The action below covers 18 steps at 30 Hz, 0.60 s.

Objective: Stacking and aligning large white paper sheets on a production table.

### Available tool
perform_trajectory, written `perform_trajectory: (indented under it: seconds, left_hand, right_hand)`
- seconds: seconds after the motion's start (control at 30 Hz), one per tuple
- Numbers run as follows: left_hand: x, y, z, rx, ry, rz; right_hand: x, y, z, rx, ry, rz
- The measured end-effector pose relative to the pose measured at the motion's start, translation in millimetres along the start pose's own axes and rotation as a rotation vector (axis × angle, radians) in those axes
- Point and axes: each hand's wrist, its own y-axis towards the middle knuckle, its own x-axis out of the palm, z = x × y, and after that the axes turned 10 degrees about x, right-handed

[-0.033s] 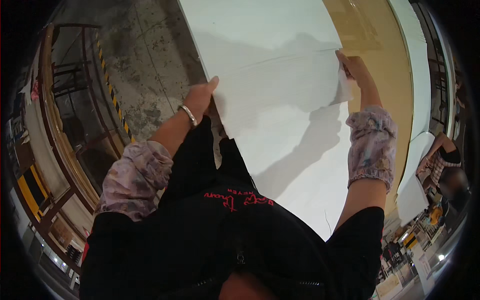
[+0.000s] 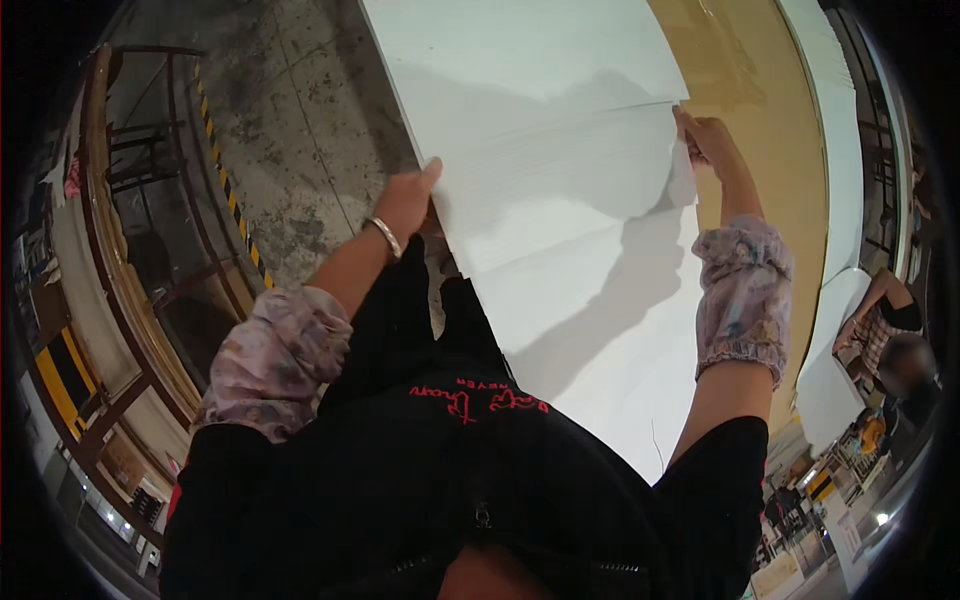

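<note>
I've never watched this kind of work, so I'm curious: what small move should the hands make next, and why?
Probably the right hand should ease its side of the white sheet flat: that hand pinches an edge that looks bent near the fingers, while the left hand has its thumb at the opposite edge.

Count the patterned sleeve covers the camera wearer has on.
2. The left sleeve cover is below the left hand and its bracelet; the right sleeve cover is below the right hand, which pinches the white sheet. Both are in plain view.
</note>
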Motion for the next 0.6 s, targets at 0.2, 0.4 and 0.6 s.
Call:
perform_trajectory:
  seconds: [0.2, 0.4, 0.6]
  left_hand:
    - [6.0, -12.4, 44.2, -0.166, -0.05, -0.14]
    - [4.9, -0.1, 25.3, 0.045, 0.336, -0.119]
    - [11.1, -8.8, 33.4, -0.04, 0.116, -0.081]
  right_hand:
    - [-7.4, 4.5, 10.2, -0.16, -0.168, 0.235]
    - [-19.5, 14.0, 10.5, -0.015, -0.328, 0.134]
    - [-16.2, 18.1, 15.1, -0.076, -0.193, 0.115]
